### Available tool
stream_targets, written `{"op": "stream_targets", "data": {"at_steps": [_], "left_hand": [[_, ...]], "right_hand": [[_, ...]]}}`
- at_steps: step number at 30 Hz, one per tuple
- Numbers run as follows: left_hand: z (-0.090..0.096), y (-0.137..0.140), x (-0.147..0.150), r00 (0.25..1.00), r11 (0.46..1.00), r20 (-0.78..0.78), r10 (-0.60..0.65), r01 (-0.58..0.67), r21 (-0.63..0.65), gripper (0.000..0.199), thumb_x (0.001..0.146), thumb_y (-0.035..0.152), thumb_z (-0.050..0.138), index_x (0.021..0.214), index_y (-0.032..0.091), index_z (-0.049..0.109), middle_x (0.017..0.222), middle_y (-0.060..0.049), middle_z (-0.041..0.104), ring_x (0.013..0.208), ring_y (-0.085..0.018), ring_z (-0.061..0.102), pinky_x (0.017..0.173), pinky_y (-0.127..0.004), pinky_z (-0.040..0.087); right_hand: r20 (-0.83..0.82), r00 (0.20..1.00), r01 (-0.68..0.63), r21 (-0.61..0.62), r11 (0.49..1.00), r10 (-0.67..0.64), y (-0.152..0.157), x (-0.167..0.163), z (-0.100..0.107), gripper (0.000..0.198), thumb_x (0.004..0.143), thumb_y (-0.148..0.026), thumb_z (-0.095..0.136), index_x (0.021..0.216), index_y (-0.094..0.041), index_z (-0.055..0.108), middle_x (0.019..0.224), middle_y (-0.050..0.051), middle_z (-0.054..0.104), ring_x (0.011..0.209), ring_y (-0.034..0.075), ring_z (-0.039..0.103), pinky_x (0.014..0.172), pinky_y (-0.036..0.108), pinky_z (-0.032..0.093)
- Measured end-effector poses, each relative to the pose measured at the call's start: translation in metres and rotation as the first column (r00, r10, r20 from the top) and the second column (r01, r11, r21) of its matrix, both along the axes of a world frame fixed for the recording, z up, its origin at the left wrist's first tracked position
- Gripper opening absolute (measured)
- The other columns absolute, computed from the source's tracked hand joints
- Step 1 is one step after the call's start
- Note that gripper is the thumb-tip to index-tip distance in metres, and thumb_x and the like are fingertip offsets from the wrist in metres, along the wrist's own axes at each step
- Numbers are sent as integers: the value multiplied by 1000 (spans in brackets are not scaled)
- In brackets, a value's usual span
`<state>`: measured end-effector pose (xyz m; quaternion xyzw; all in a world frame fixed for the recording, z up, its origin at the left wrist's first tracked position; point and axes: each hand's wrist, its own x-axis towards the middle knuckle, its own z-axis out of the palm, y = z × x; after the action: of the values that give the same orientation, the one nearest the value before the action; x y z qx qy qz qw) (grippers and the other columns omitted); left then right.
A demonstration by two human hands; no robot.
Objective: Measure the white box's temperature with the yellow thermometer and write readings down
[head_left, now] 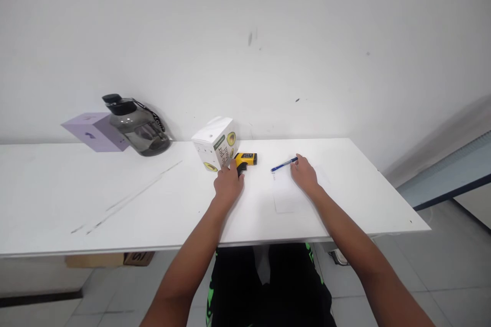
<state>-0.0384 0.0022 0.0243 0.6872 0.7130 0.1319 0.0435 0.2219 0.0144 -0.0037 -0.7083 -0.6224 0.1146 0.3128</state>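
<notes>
My left hand (229, 182) is closed around the black grip of a yellow and black infrared thermometer gun (247, 158), whose nose points right. Just behind that hand stands a white box (209, 149) with avocado pictures on it. My right hand (304, 172) has its fingertips closed on the right end of a blue pen (283, 165). The pen slants down to the left, near the top edge of a white sheet of paper (286, 196). Part of the paper is hidden under my right hand and forearm.
A dark translucent water bottle (143, 135) leans near a lilac box (95, 135) at the back left of the white table (153, 214). The wall (245, 61) runs along the far edge. A cardboard box (111, 259) sits below the table.
</notes>
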Motion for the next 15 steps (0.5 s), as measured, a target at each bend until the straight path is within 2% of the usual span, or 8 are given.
{"op": "stream_targets", "data": {"at_steps": [3, 6, 8, 10, 11, 12, 13, 15], "left_hand": [[1, 1, 0, 996, 998, 77, -51, 49, 25, 61, 88, 41, 43, 141, 16, 27, 115, -22, 58, 105, -38, 55, 71, -44, 47], [-2, 3, 2, 941, 993, 317, -122, 115, 41, 64, 90, 45, 42, 144, 18, 20, 110, -18, 63, 96, -33, 62, 72, -42, 47], [-5, 3, 6, 822, 974, 523, -226, 206, 96, 65, 90, 45, 43, 144, 21, 17, 114, -14, 63, 91, -26, 64, 75, -39, 47], [-7, 1, 11, 633, 921, 678, -374, 340, 191, 65, 90, 45, 45, 143, 24, 15, 118, -11, 62, 90, -20, 63, 79, -35, 47], [-8, 0, 13, 522, 890, 746, -414, 403, 212, 63, 89, 47, 47, 140, 24, 19, 117, -10, 62, 87, -18, 63, 77, -33, 48], [-7, -2, 15, 417, 861, 801, -430, 457, 224, 59, 88, 48, 49, 136, 22, 25, 115, -10, 63, 87, -17, 62, 76, -32, 48], [-6, -4, 17, 323, 841, 848, -421, 488, 232, 57, 87, 50, 51, 131, 21, 32, 112, -10, 64, 86, -17, 62, 75, -31, 49], [-2, -7, 20, 173, 830, 917, -359, 509, 229, 53, 85, 53, 52, 123, 18, 41, 102, -9, 66, 84, -18, 63, 75, -31, 49]], "right_hand": [[-33, 999, -23, 57, 998, 25, -5, -1, 4, 52, 87, -38, 43, 136, -21, 40, 107, 9, 60, 79, 22, 59, 71, 36, 43], [-79, 995, -48, 151, 987, 60, -11, -4, 14, 47, 88, -44, 42, 128, -23, 49, 107, 7, 62, 72, 19, 57, 74, 37, 44], [-158, 982, -80, 121, 989, 99, -13, -8, 24, 46, 86, -51, 46, 119, -22, 57, 104, 8, 64, 77, 20, 58, 78, 38, 45], [-297, 935, -203, 1, 979, 194, -13, -15, 34, 49, 80, -56, 55, 114, -21, 61, 106, 9, 65, 90, 23, 59, 84, 39, 45], [-386, 884, -311, -60, 949, 265, -12, -20, 38, 52, 77, -57, 60, 114, -21, 62, 109, 10, 65, 97, 24, 59, 87, 39, 44], [-483, 807, -436, -103, 894, 338, -11, -25, 43, 54, 74, -57, 63, 114, -21, 62, 112, 10, 64, 103, 25, 58, 90, 40, 44], [-584, 707, -558, -115, 822, 398, -11, -31, 47, 55, 73, -57, 65, 115, -22, 62, 115, 9, 63, 106, 26, 57, 91, 40, 44], [-767, 465, -735, -57, 675, 442, -10, -46, 52, 56, 71, -57, 67, 115, -22, 62, 117, 9, 63, 105, 25, 58, 91, 41, 44]]}}
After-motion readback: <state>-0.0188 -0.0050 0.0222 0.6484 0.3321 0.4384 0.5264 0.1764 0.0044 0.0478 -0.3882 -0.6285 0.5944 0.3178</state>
